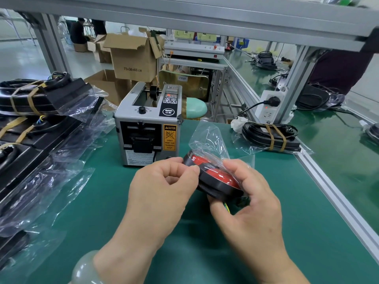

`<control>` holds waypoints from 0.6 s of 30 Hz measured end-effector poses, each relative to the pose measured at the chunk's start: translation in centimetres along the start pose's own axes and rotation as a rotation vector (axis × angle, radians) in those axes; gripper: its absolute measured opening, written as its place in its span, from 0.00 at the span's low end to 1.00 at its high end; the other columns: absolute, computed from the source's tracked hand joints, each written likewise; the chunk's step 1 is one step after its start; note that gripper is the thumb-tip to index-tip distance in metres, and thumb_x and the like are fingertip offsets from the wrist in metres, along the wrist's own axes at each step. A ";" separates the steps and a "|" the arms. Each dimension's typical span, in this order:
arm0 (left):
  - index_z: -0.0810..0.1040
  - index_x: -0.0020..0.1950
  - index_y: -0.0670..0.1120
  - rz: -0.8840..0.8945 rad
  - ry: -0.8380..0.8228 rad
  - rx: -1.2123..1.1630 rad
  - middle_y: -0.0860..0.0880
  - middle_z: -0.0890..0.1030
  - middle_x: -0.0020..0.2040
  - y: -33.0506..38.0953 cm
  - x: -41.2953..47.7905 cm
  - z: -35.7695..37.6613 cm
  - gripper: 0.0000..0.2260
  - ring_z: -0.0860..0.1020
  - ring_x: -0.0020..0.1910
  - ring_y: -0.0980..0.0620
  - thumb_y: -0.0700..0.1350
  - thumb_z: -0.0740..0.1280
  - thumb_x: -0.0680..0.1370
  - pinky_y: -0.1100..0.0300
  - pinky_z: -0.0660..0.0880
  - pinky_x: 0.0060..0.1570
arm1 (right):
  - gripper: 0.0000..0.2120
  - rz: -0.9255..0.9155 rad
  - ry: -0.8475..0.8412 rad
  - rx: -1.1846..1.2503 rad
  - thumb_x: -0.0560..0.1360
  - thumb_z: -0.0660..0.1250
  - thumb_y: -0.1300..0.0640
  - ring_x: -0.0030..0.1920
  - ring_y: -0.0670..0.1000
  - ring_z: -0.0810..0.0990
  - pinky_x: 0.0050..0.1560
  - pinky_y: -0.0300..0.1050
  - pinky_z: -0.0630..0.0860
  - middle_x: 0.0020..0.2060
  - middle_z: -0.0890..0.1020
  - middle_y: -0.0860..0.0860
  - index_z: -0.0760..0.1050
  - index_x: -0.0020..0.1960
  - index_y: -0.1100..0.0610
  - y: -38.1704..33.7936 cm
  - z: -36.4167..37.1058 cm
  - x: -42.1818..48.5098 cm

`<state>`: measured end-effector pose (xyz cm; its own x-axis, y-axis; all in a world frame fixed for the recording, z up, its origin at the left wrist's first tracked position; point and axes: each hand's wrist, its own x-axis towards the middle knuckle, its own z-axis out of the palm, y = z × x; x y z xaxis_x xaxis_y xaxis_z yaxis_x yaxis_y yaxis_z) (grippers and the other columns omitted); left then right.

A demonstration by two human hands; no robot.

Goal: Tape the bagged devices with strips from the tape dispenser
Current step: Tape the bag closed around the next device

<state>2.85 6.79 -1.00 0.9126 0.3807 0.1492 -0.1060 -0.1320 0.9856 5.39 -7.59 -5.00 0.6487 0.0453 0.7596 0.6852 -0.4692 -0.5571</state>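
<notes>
A person's left hand (164,181) and right hand (246,197) hold a bagged device (217,177), a round black unit with a red face, just above a green table (102,212). The left hand's fingers are curled, thumb and forefinger pinching the unit's near rim through the plastic. The right hand cups it from below and from the right, with the thumb pressed on top. The loose end of the clear bag (207,138) stands up crumpled above the unit, and a yellow-green wire shows under the right palm. Whether a strip of tape sits between the left fingertips cannot be told. A pale green bangle (86,267) circles the left wrist.

Just behind the hands stands the tape dispenser (147,124), a grey box with a black outlet, a yellow caution label and a knob on top. To its right on the table lies a taped device (270,138) in its bag, with two brown strips across its coiled cord. Along the left edge lie stacked bagged devices (41,119), the upper ones showing brown strips. A white power socket (268,105) with a black plug is fixed to the aluminium frame at right. Beyond the table are a teal stool (195,108) and open cardboard boxes (133,58)
</notes>
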 end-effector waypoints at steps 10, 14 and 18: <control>0.79 0.54 0.51 -0.186 -0.073 -0.350 0.58 0.84 0.48 -0.8 1.3 -0.4 0.16 0.80 0.51 0.59 0.57 0.70 0.70 0.61 0.71 0.47 | 0.30 0.078 -0.003 0.065 0.63 0.73 0.61 0.59 0.50 0.79 0.58 0.51 0.76 0.56 0.79 0.37 0.72 0.60 0.40 0.1 -0.3 0.2; 0.73 0.66 0.55 -0.117 -0.284 -0.333 0.60 0.81 0.58 -0.6 1.4 0.7 0.35 0.78 0.54 0.67 0.59 0.72 0.59 0.72 0.72 0.51 | 0.29 0.098 -0.033 0.063 0.62 0.73 0.60 0.58 0.48 0.79 0.58 0.49 0.76 0.56 0.79 0.37 0.74 0.59 0.40 -0.1 -0.5 0.3; 0.80 0.57 0.56 -0.189 -0.284 -0.399 0.55 0.84 0.53 -0.6 2.2 1.5 0.17 0.80 0.48 0.61 0.54 0.71 0.68 0.61 0.71 0.55 | 0.27 0.154 -0.043 0.089 0.61 0.75 0.58 0.57 0.45 0.79 0.59 0.36 0.72 0.54 0.80 0.36 0.75 0.57 0.40 -0.2 -0.8 0.4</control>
<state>5.58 6.31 -1.41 0.9956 0.0932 -0.0072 -0.0207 0.2949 0.9553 5.24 -8.17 -4.28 0.7608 0.0175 0.6488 0.6016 -0.3938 -0.6949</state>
